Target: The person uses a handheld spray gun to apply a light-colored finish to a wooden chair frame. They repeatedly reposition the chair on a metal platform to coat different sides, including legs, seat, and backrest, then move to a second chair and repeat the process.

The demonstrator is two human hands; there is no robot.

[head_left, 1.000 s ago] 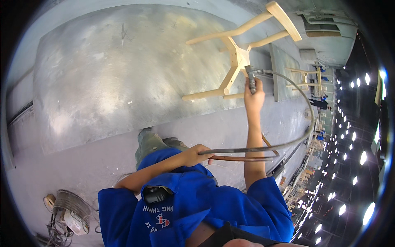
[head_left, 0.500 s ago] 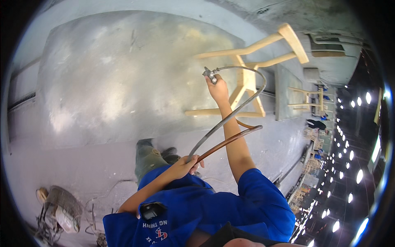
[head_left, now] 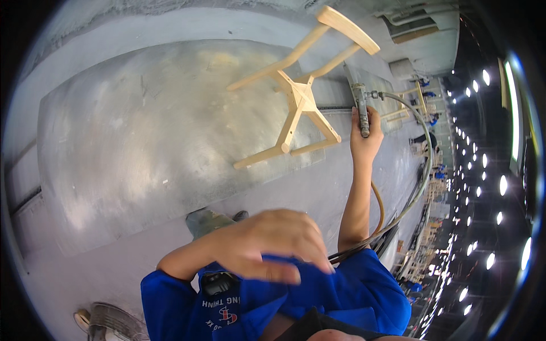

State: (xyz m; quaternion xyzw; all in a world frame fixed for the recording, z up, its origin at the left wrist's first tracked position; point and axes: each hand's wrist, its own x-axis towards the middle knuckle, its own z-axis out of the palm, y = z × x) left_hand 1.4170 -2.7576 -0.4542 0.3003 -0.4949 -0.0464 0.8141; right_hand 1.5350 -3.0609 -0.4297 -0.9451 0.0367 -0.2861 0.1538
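My right hand [head_left: 367, 135] is wrapped round a metal spray gun [head_left: 360, 108], raised beyond the right side of the chair frame. From the gun a grey hose [head_left: 427, 153] curves down and back toward my right upper arm, beside a thinner amber hose [head_left: 380, 206]. My left hand [head_left: 276, 241] hovers in front of my chest, slightly blurred, fingers apart and holding nothing. Ahead, a pale wooden chair frame [head_left: 301, 98] without a seat panel rests at the right end of a large metal-topped table [head_left: 131, 136]. Neither hand touches the frame.
Another pale chair frame [head_left: 418, 96] stands farther right, with people in blue and several wooden frames beyond. At lower left on the floor lies a dark rounded container [head_left: 116, 318]. A wall runs behind the table.
My left hand has let go of the hoses and risen, opening. My right hand has swung right with the spray gun, and the hoses now loop on that side. The view has shifted.
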